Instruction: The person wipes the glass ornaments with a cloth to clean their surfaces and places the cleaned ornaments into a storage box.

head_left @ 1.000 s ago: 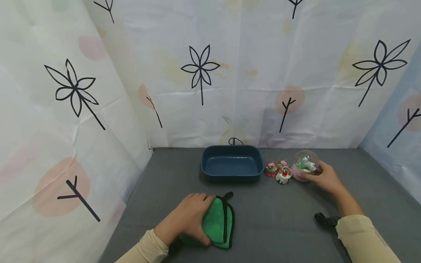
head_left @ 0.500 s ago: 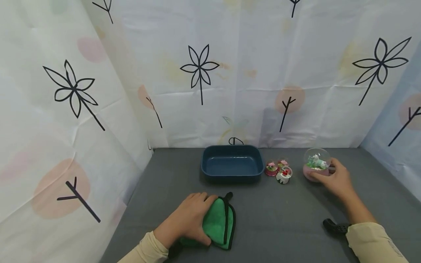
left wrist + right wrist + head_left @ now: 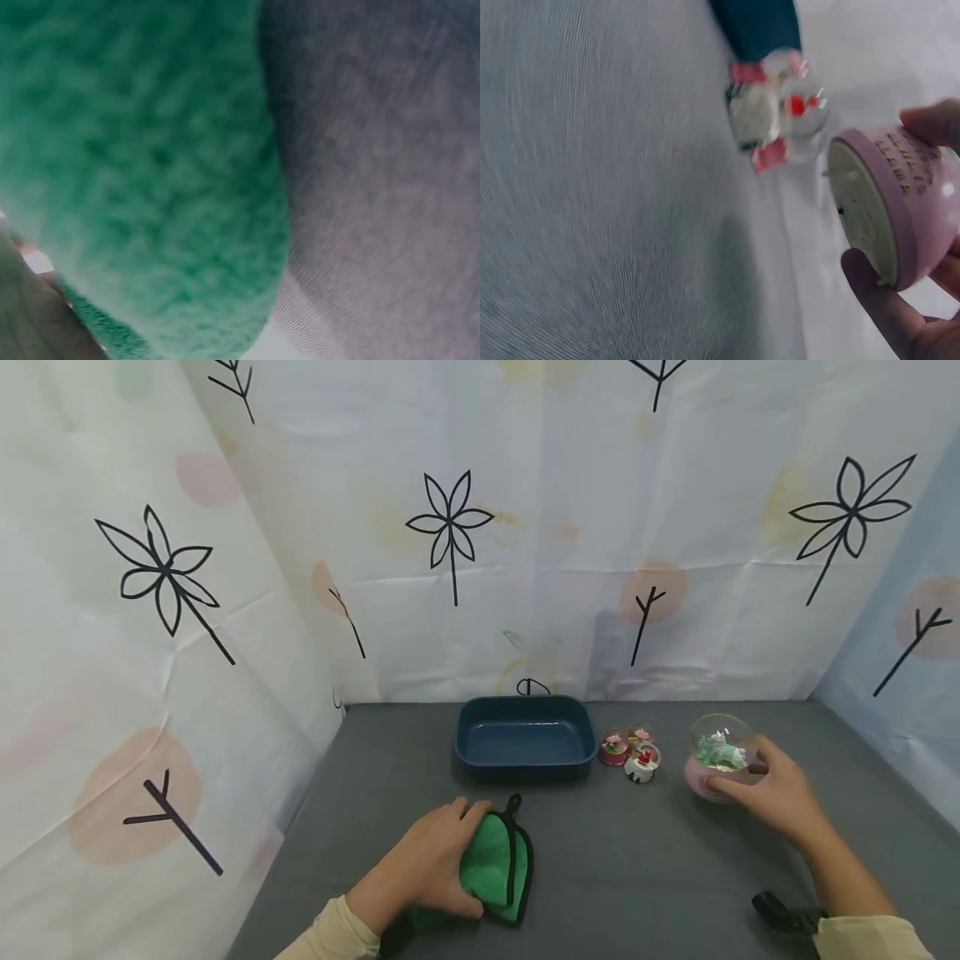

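My right hand (image 3: 783, 797) holds a large snow globe (image 3: 708, 777) by its pink base, with a clear dome and a green and white figure inside. In the right wrist view the globe's pink base (image 3: 907, 202) shows raised lettering, and its pale underside faces outward, off the table. My left hand (image 3: 435, 860) grips a folded green cloth (image 3: 491, 868) with black edging and a loop, at the front of the table. Green pile of that cloth (image 3: 142, 165) fills much of the left wrist view, where the fingers are mostly hidden.
A dark blue rectangular tray (image 3: 525, 773) stands at the back of the grey table (image 3: 615, 868). Right beside it, three small snow globes cluster: a white-based one (image 3: 642, 764) in front of two pink-based ones (image 3: 615, 749). A printed white curtain (image 3: 555, 552) hangs behind and at the sides.
My right hand has carried the large snow globe rightward, away from the small globes, then a little toward me. My left hand stays on the cloth.
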Demonstrator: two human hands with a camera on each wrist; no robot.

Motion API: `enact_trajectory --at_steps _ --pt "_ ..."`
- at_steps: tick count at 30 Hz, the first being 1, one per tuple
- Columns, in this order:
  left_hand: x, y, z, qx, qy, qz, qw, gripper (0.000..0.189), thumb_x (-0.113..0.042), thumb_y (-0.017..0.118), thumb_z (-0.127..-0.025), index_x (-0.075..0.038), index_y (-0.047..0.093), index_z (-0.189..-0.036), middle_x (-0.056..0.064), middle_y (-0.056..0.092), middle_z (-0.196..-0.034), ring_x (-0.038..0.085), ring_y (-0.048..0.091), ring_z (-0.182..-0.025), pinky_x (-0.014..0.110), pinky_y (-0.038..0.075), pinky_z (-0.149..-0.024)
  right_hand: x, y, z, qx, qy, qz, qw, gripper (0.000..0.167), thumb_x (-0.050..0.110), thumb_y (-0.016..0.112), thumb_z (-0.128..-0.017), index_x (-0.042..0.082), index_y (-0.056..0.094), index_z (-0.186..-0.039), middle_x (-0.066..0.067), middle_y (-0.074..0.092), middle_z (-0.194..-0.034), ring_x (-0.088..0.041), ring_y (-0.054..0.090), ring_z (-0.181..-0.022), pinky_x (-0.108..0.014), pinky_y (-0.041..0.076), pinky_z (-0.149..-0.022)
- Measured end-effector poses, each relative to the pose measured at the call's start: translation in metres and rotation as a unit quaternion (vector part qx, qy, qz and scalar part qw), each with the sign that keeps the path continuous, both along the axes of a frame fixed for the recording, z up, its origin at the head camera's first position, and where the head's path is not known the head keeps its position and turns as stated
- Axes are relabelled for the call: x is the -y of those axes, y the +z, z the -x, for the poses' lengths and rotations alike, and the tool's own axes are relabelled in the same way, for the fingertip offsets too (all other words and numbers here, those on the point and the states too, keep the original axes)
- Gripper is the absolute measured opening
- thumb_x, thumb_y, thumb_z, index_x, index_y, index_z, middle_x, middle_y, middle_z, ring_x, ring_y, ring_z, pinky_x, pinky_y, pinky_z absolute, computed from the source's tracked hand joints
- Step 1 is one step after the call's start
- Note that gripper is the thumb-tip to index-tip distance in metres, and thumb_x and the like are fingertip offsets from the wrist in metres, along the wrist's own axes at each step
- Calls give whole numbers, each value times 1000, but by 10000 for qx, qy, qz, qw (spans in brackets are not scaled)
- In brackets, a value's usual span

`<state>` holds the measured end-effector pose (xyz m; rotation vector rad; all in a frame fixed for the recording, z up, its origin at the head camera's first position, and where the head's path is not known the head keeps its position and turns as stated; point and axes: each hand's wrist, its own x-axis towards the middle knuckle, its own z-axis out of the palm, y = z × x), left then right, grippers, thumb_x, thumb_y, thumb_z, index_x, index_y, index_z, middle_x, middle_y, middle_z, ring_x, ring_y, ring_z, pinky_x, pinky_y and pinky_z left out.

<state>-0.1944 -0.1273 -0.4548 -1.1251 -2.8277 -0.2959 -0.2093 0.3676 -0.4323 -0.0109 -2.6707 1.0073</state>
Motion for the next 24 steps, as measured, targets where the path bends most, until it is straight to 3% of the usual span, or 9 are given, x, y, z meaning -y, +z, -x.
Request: enact_trajectory --at_steps 3,6,9,14,18,21,24 --pt "0 -1 -1 -124 -39 -90 9999 125 -67 93 -55 -12 44 -157 -1 56 -111 9 51 -86 37 54 -82 8 3 -7 -49 380 -1 9993 66 27 91 -87 -1 55 -135 -28 65 -127 -27 66 -113 -40 57 -71" --pt "-1 0 -1 -305 -41 -45 9995 126 -68 92 -54 -12 45 -157 -2 54 -109 10 50 -87 41 54 -87 15 6 -12 -216 621 46 9978 72 21 94 -83 0 57 -141 -17 68 -122 12 53 -104 -27 54 -71" --pt "-1 1 -1 -326 -13 99 9994 128 -70 91 -55 -13 43 -159 1 57 -115 14 56 -98 48 54 -97 23 8 -15 -276 759 130 9967 73 17 95 -81 0 58 -142 -10 69 -121 26 43 -102 -21 53 -74" --pt "0 2 -2 -174 32 392 9991 133 -74 89 -59 -13 36 -165 7 60 -133 23 62 -120 55 51 -107 33 9 -19 -237 873 233 9956 78 15 94 -81 0 55 -147 -17 68 -127 26 40 -106 -21 55 -75" --pt "1 2 -2 -12 66 575 9983 134 -76 87 -61 -12 33 -166 9 60 -140 25 61 -128 56 49 -112 40 12 -23 -167 939 404 9946 81 14 94 -81 0 53 -149 -21 66 -130 21 44 -110 -24 59 -71" --pt "1 2 -2 170 85 642 9978 133 -76 87 -62 -12 34 -166 10 59 -142 27 61 -130 56 49 -113 44 13 -26 -141 955 473 9942 82 13 94 -81 -1 52 -150 -24 66 -131 -8 62 -119 -25 60 -69" --pt "1 3 -1 250 99 602 9978 129 -74 88 -63 -11 37 -164 10 61 -140 27 62 -127 54 50 -113 48 14 -26 -69 993 475 9939 84 13 94 -81 -3 50 -150 -27 66 -133 -48 61 -125 -24 59 -70"
